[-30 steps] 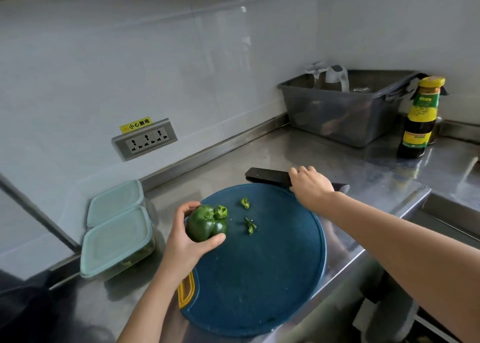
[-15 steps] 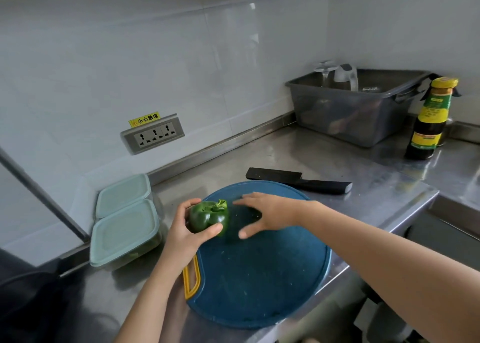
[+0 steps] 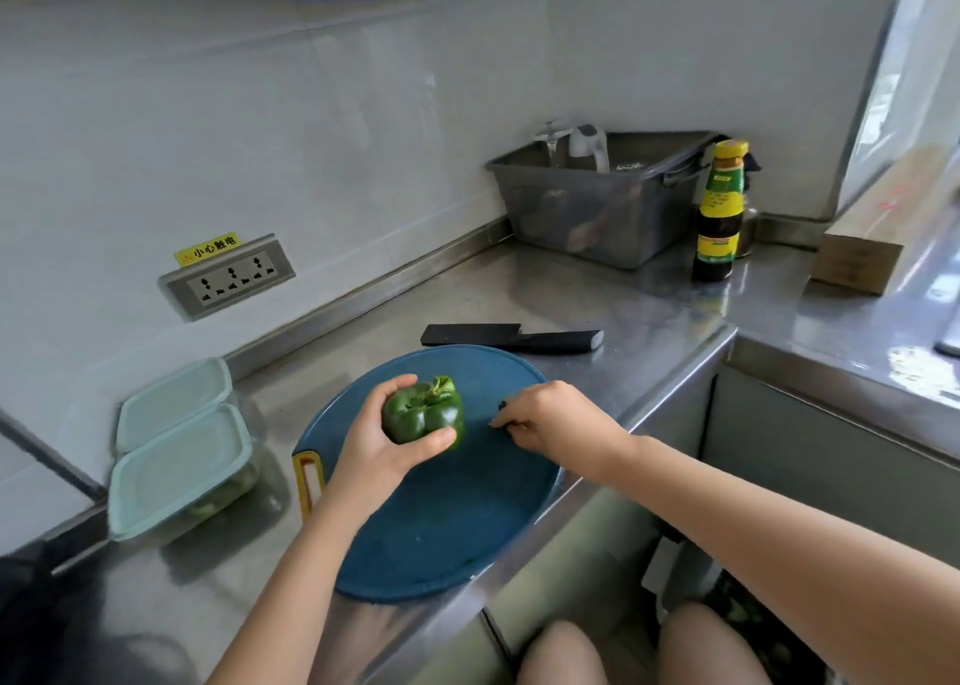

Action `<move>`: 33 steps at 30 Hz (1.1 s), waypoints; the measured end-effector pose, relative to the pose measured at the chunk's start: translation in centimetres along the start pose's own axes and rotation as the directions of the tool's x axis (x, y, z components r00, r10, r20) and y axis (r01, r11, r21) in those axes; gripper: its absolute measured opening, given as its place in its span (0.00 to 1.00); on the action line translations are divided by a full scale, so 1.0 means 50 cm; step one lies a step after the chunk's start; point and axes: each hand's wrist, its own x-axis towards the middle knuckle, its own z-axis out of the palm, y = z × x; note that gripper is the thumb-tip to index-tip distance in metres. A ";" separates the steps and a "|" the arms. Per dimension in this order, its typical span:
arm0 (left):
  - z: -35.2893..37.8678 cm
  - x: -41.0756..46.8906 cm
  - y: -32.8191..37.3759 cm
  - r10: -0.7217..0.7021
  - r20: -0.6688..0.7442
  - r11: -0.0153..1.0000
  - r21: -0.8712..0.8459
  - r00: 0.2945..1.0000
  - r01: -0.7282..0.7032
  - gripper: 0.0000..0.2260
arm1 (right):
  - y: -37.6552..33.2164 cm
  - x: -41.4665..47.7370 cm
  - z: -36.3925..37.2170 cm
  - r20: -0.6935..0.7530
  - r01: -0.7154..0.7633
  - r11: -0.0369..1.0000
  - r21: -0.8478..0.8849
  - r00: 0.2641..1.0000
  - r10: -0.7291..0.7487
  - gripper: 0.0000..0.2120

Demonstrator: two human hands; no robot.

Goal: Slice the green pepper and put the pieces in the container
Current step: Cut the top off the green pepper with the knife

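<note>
Green and glossy, the pepper (image 3: 423, 417) sits whole in my left hand (image 3: 376, 445), stem end turned up. My thumb wraps across its near side and my fingers curl round the far side, so the grip is closed firmly about it. I hold it over the far left part of the round blue cutting board (image 3: 441, 528), whose yellow handle (image 3: 306, 482) points toward me at the left edge.

My right hand (image 3: 558, 419) rests low on the board just right of the pepper, apart from it, with the fingers curled down and inward. A small dark scrap (image 3: 502, 405) shows at the fingertips; I cannot tell whether I have it pinched or whether it only lies there.

Beyond the board, the black knife (image 3: 511, 339) lies flat on the steel counter (image 3: 571, 289), touched by neither hand. At the left, against the wall, the nearer container (image 3: 182, 476) stands with its pale green lid on and something green showing through its clear side. A second container (image 3: 174, 401), also lidded, sits right behind it. A grey tub (image 3: 597, 211) and a dark sauce bottle (image 3: 719, 217) stand in the far corner, well apart from the board.
</note>
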 end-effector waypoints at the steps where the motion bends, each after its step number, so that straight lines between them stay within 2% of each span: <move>1: 0.015 -0.003 0.004 0.006 0.005 1.000 0.002 1.000 -0.006 0.34 | 0.007 -0.012 -0.014 -0.048 -0.054 0.998 0.035 0.997 0.055 0.13; 4: 0.058 -0.010 0.017 0.029 0.016 0.999 0.024 0.999 -0.029 0.31 | 0.038 -0.063 -0.086 -0.186 -0.213 0.964 0.157 0.953 0.240 0.12; 6: 0.082 -0.008 0.025 0.042 0.025 0.999 0.023 0.999 -0.043 0.30 | 0.070 -0.116 -0.139 -0.187 -0.300 0.941 0.155 0.927 0.326 0.12; 9: 0.111 -0.003 0.041 0.060 0.031 0.998 0.035 0.998 -0.061 0.28 | 0.134 -0.205 -0.179 -0.034 -0.453 0.891 0.020 0.891 0.453 0.12; 11: 0.128 0.001 0.051 0.070 0.042 0.997 0.036 0.997 -0.072 0.28 | 0.172 -0.257 -0.173 0.093 -0.540 0.832 -0.123 0.829 0.552 0.12; 13: 0.146 0.001 0.059 0.087 0.063 0.995 0.044 0.994 -0.089 0.28 | 0.204 -0.301 -0.148 0.169 -0.609 0.771 -0.188 0.753 0.636 0.15; 18: 0.167 0.000 0.058 0.124 0.072 0.991 0.040 0.990 -0.127 0.32 | 0.265 -0.364 -0.081 0.205 -0.708 0.679 -0.195 0.647 0.734 0.18; 20: 0.164 0.001 0.057 0.127 0.067 0.991 0.030 0.990 -0.130 0.35 | 0.279 -0.371 -0.071 0.203 -0.741 0.650 -0.168 0.620 0.758 0.16; 23: 0.156 0.002 0.053 0.156 0.056 0.986 0.055 0.986 -0.159 0.35 | 0.290 -0.364 -0.070 0.137 -0.762 0.630 -0.152 0.615 0.777 0.11; 30: 0.141 0.004 0.047 0.184 0.030 0.981 0.058 0.982 -0.185 0.35 | 0.265 -0.310 -0.117 -0.086 -0.774 0.615 -0.152 0.630 0.772 0.08; 33: 0.130 0.004 0.040 0.176 0.005 0.983 0.056 0.984 -0.176 0.33 | 0.231 -0.263 -0.158 -0.214 -0.744 0.658 -0.116 0.666 0.715 0.02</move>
